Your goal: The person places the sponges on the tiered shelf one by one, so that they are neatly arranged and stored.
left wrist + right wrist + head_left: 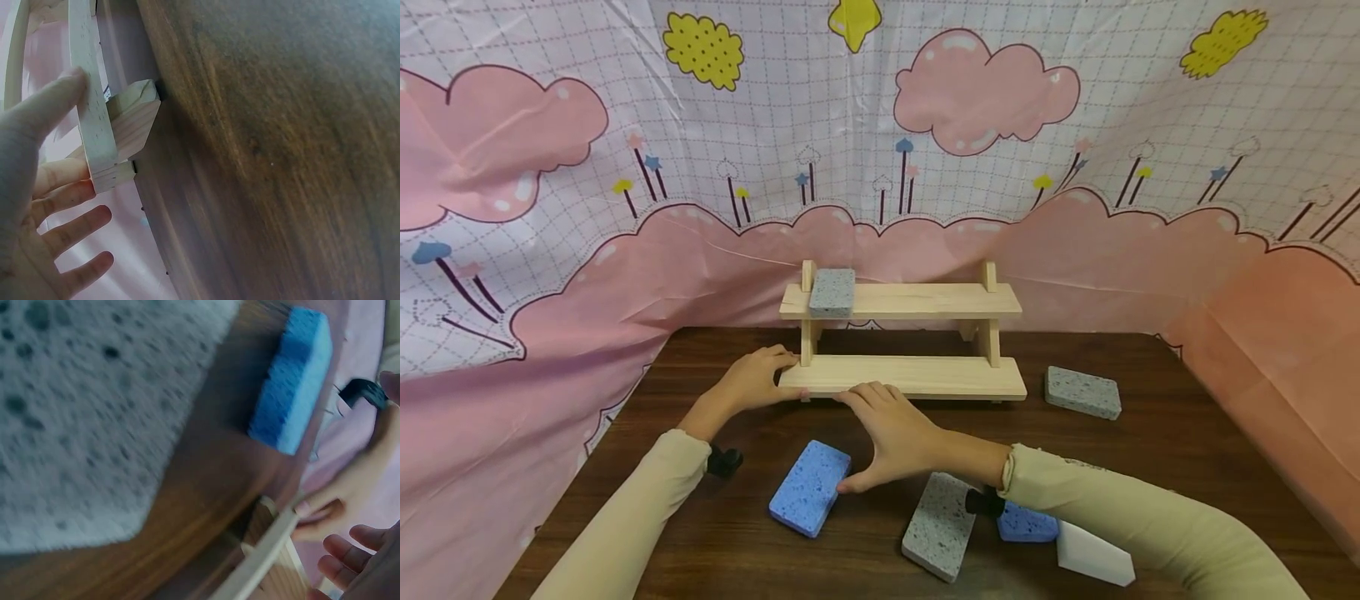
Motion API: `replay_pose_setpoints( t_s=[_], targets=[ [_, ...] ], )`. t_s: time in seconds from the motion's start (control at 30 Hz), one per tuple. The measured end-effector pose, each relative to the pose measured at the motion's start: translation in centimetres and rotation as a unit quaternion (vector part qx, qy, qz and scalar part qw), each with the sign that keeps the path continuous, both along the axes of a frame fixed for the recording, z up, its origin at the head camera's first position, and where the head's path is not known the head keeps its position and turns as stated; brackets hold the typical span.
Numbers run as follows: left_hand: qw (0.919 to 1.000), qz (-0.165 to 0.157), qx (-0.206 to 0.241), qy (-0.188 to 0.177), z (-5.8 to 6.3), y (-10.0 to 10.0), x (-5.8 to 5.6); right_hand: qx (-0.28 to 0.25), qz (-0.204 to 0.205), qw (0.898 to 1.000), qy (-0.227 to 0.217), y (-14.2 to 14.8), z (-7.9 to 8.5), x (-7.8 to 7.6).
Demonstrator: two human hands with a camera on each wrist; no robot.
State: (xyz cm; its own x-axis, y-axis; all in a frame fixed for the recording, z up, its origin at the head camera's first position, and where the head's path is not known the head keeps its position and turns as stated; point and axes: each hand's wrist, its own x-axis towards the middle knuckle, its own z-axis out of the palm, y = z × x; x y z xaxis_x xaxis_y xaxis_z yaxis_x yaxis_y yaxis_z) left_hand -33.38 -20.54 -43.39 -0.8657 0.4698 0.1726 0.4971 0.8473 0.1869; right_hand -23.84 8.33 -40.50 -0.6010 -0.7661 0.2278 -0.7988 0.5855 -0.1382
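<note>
A two-tier wooden shelf (910, 379) stands at the back of the table. My left hand (745, 387) grips the left end of its lower board; in the left wrist view the thumb lies along the board (94, 119) and two fingers touch its end. Fingers spread, my right hand (891, 433) hovers in front of that board, holding nothing. Its thumb is close to a blue sponge (811, 489); whether they touch, I cannot tell. One grey speckled sponge (832, 292) sits on the upper board's left side. Another grey sponge (938, 527) lies below my right wrist, large in the right wrist view.
Right of the shelf lies a third grey sponge (1082, 392). My right forearm partly covers a second blue sponge (1028, 525) and a white block (1093, 556). Behind the dark wooden table (700, 533) hangs a patterned pink cloth (737, 275).
</note>
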Motion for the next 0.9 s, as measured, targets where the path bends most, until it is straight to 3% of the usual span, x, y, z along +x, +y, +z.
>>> replay_pose_setpoints(
  t_s=[0.23,0.43,0.9],
  targets=[
    [1.0000,-0.001,0.005,-0.002,0.1,0.0,0.1,0.052,0.018,0.998,0.012,-0.8,-1.8,0.5],
    [1.0000,-0.001,0.008,-0.002,0.1,-0.1,0.1,0.085,0.025,0.996,0.011,-1.6,-2.2,1.2],
    [0.9999,-0.005,0.014,0.002,-0.4,-0.2,-0.3,0.101,0.024,0.995,0.009,-2.9,-4.1,1.2]
  ],
)
